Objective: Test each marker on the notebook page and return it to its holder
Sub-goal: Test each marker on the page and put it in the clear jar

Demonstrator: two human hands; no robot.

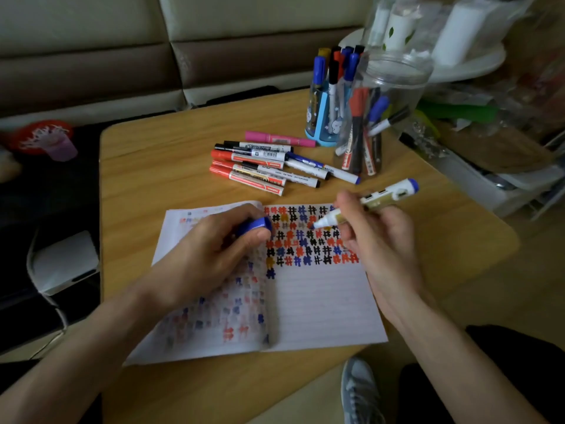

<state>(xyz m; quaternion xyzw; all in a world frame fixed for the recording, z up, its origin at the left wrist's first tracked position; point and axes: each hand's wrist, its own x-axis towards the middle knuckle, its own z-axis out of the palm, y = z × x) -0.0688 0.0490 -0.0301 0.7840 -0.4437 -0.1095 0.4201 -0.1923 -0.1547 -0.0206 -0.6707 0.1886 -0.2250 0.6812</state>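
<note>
An open notebook (321,304) lies on the wooden table, its right page filled at the top with rows of black, red, blue and gold hash marks. My right hand (379,237) grips an uncapped blue marker (385,195), tip pointing down-left at the marks. My left hand (208,252) rests on the left page and holds the marker's blue cap (255,226). Several loose markers (263,166) lie in a pile beyond the notebook. A blue holder (321,117) and a clear plastic jar (376,117) behind them hold more markers upright.
The table (146,185) ends close on the left and at the rounded right corner. A pink marker (279,138) lies by the blue holder. A sofa runs along the back. Cluttered bags and a white tray sit at the right. My shoe (360,390) shows below the table.
</note>
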